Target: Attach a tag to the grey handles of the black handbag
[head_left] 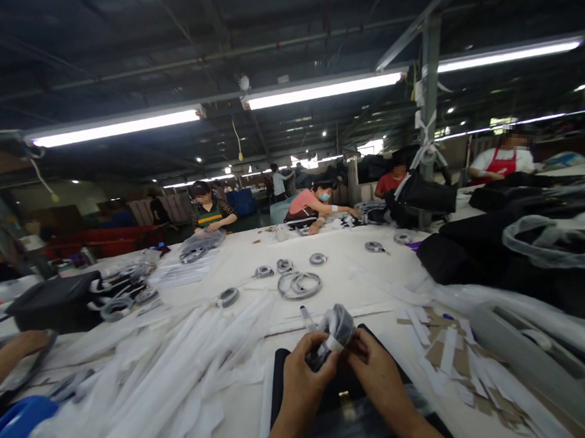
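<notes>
A coiled grey strap, wrapped in clear film with a white band around it, is held up in front of me. My left hand grips its left side, with thumb and fingers closed around the lower coil. On the other side, my right hand pinches near the white band; its fingertips are partly hidden behind the strap. Below both hands lies a black bag with a gold-coloured clasp, partly under clear plastic. Just beyond my left hand a pale, pen-like stick points up.
Several coiled straps are spread over the white table. White strips pile up on the left, cardboard and paper scraps on the right. A co-worker's hand is at the far left. Other people work across the table.
</notes>
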`<act>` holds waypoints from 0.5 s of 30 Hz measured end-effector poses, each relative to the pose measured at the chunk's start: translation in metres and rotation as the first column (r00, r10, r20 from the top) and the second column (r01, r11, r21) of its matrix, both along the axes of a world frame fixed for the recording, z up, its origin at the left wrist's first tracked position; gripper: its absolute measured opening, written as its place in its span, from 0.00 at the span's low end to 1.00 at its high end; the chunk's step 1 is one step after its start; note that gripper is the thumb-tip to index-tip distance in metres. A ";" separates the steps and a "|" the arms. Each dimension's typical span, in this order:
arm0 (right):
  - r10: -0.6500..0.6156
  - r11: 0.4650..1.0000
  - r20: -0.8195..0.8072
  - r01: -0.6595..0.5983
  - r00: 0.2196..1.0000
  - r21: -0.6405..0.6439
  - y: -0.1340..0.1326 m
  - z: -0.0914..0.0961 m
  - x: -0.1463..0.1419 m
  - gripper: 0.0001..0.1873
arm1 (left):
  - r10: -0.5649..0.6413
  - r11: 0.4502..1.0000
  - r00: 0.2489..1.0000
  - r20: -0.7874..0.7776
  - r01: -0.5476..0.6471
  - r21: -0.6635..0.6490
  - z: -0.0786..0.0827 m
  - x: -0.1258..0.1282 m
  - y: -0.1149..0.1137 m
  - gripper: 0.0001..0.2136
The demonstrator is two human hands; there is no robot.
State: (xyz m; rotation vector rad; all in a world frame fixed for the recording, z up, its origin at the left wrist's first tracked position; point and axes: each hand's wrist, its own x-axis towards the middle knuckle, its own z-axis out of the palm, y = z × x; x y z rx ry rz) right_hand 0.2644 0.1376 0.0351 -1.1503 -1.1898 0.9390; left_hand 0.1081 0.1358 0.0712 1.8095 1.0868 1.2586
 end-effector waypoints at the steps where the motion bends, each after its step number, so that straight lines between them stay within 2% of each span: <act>1: -0.011 0.999 0.030 0.012 0.999 -0.029 0.001 -0.001 0.001 0.22 | -0.005 1.000 1.000 0.004 0.005 0.000 0.000 0.000 -0.001 0.07; 3: -0.007 0.996 0.094 0.016 0.996 -0.090 0.000 -0.002 0.003 0.21 | -0.005 1.000 1.000 -0.001 0.005 0.007 -0.002 0.001 -0.001 0.07; 5: 0.050 0.995 0.096 -0.042 0.994 -0.089 -0.007 0.003 0.005 0.17 | -0.002 1.000 1.000 -0.010 0.002 0.010 -0.005 0.002 -0.002 0.08; 9: 0.244 0.964 -0.198 -0.259 0.949 -0.057 -0.033 0.022 0.001 0.18 | 0.020 1.000 1.000 -0.003 -0.020 -0.001 -0.012 0.004 -0.002 0.08; 11: 0.216 0.957 -0.318 -0.264 0.923 -0.118 -0.041 0.028 -0.005 0.22 | 0.047 0.999 0.998 -0.036 -0.047 0.016 -0.015 0.005 -0.003 0.09; 15: 0.032 0.975 -0.350 -0.106 0.936 -0.195 -0.032 0.023 -0.017 0.25 | 0.107 0.989 0.985 -0.137 -0.092 0.113 -0.022 0.010 -0.006 0.15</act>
